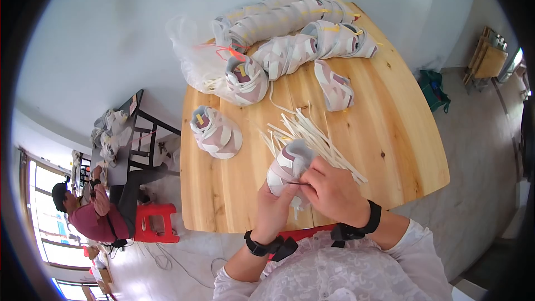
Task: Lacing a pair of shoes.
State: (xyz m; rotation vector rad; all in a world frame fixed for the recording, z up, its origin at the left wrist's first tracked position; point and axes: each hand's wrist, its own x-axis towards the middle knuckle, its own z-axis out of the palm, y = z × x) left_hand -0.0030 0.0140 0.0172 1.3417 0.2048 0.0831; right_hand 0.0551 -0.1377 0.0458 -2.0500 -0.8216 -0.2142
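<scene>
My left hand (pixel 272 207) is closed around the lower side of a white and pale mauve shoe upper (pixel 280 168), held just above the table's near edge. My right hand (pixel 332 190) pinches a thin dark rod-like tool (pixel 295 183), whose tip lies against the upper's front; its exact kind is too small to tell. Beyond the hands, a loose bundle of cream flat laces (pixel 315 136) is spread on the wooden table (pixel 390 150). Left of it sits a laced upper (pixel 218 135). Another upper (pixel 334 86) lies on its side farther back.
Rows of nested uppers (pixel 290 19) line the table's back, beside a clear plastic bag (pixel 189 50) and one upright laced upper (pixel 245 81). To the left, a person (pixel 100 212) sits on a red stool (pixel 156 223) at a dark table (pixel 120 170) with more uppers.
</scene>
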